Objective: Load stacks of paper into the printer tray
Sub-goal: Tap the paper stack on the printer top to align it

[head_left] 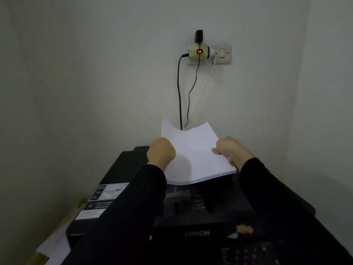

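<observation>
A thin stack of white paper (193,153) hangs in the air above the rear of a black printer (122,169). Its far edge sags in the middle. My left hand (161,152) grips the stack's left edge, and my right hand (231,150) grips its right edge with the thumb on top. Both arms wear black sleeves. The printer fills the lower frame, with its brand lettering (197,233) at the front and stickers (107,192) on its left side. The rear tray opening is hidden behind the paper and my hands.
The printer stands in a corner between pale walls. A wall socket with an adapter and red light (198,51) sits above, next to a light switch (222,53). Black cables (179,92) hang down behind the printer. White sheets (55,243) lie at the printer's lower left.
</observation>
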Motion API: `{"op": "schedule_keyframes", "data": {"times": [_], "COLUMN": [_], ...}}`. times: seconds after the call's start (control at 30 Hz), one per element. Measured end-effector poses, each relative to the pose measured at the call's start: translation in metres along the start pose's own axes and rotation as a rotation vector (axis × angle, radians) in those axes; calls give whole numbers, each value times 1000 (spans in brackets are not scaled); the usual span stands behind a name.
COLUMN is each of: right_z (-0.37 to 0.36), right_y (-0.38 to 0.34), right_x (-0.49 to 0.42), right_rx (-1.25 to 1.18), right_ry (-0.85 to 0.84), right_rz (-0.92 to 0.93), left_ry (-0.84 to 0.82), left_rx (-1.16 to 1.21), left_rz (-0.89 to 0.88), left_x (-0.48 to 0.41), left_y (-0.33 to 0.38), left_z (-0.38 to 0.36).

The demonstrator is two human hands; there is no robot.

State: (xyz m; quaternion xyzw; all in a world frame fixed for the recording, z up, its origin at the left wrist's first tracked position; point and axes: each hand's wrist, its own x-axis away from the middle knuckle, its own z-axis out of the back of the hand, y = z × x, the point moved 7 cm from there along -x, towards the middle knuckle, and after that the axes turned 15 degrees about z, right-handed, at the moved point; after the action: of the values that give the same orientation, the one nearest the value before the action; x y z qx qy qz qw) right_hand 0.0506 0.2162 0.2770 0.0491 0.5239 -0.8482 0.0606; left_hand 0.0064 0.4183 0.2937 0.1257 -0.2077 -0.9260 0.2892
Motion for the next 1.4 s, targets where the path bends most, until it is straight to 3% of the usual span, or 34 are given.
{"op": "schedule_keyframes", "data": {"times": [0.17,0.4,0.6,0.73,0.93,1.17,1.4], "right_z": [-69,-123,-145,-143,-138,-141,-154], "right_y": [-32,-66,-56,-58,-62,-73,-70], "right_x": [-11,-31,-27,-35,-34,-32,-29], "right_rx": [-291,-411,-367,-381,-444,-423,-367], "right_ry": [94,214,147,194,243,292,155], "right_rz": [130,278,388,407,458,480,456], "left_ry": [194,198,143,143,197,206,152], "left_rx": [277,734,818,929,833,890,835], "left_rz": [48,-30,-70,-76,-35,-55,-35], "left_x": [-29,-62,-80,-85,-101,-95,-91], "left_y": [-64,-100,-126,-125,-129,-125,-138], "left_z": [55,83,44,43,42,48,36]}}
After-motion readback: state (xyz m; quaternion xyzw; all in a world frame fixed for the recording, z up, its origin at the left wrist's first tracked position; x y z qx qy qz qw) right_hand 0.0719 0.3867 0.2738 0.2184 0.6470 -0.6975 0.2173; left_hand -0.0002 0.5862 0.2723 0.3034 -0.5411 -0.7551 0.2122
